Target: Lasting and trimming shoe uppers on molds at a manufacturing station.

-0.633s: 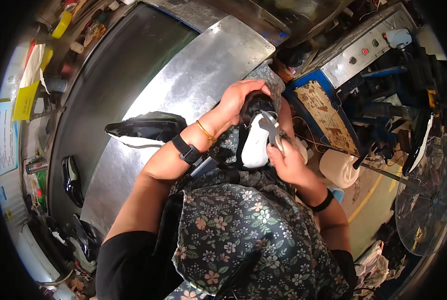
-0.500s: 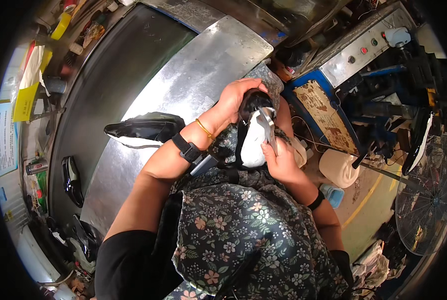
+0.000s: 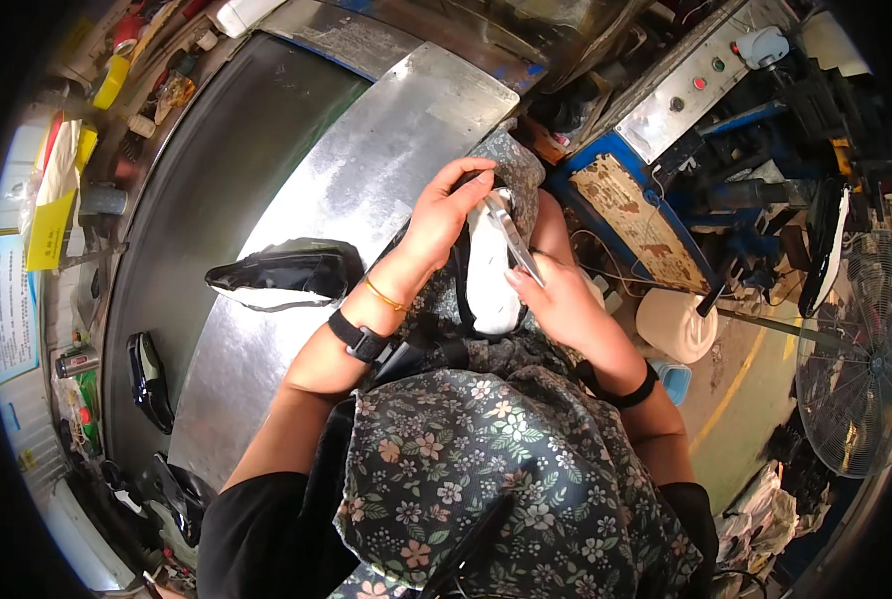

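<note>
A black shoe with a white underside (image 3: 491, 280) lies bottom up in my lap, on the floral apron (image 3: 466, 439). My left hand (image 3: 440, 212) is closed around its far end, fingers curled over the black edge. My right hand (image 3: 573, 307) grips metal pliers (image 3: 511, 235), whose head rests at the far part of the white underside. The jaws are too small to make out clearly. To the left, another black glossy shoe (image 3: 291, 268) with a white underside lies on its side on the metal bench plate (image 3: 346, 175).
Beyond the plate runs a dark conveyor belt (image 3: 191, 235) carrying a black shoe (image 3: 149, 382). At right stand a machine with a button panel (image 3: 700, 85), a cream plastic container (image 3: 673, 324), a blue tub (image 3: 671, 379) and a floor fan (image 3: 855, 374).
The pliers have tilted, with their head now pointing up and left along the shoe. My left hand has shifted over the shoe's far end, hiding more of the black part. The whole view has shifted slightly.
</note>
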Available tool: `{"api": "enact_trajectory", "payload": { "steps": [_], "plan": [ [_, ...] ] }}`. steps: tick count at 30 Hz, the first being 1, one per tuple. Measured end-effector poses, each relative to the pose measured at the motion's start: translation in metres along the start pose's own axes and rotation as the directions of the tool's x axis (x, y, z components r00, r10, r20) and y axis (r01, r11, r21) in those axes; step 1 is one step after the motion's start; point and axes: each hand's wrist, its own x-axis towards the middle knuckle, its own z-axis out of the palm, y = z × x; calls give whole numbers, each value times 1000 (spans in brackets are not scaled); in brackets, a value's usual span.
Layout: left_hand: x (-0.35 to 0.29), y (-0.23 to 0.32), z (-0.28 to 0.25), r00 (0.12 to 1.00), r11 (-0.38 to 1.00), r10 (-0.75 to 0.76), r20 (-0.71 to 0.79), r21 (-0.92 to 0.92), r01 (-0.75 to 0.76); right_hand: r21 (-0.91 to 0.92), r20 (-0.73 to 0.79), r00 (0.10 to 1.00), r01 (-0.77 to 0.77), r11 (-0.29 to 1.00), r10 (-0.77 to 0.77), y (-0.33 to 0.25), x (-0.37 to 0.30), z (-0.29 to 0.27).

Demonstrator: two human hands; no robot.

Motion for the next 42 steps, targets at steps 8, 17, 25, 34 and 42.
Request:
{"api": "enact_trajectory", "payload": {
  "steps": [8, 17, 25, 34, 42],
  "plan": [
    [3, -7, -15, 951, 816, 306, 38, 504, -283, 635, 57, 993, -116, 764, 104, 12, 10, -40],
    [-40, -29, -14, 996, 917, -90, -16, 389, 89, -323, -48, 990, -140, 936, 131, 19, 232, 15],
    [-27, -29, -8, 995, 964, 89, 43, 248, -97, 320, 160, 987, -47, 946, -5, 67, 206, -2],
    [13, 70, -89, 905, 884, 240, -351, 463, -55, -527, -604, 746, -112, 843, -279, 50, -37, -280],
    [59, 71, -143, 956, -9, 258, -139, 989, 146, -223, -955, 298, -712, 666, -2, 106, -104, -395]
  ]
}}
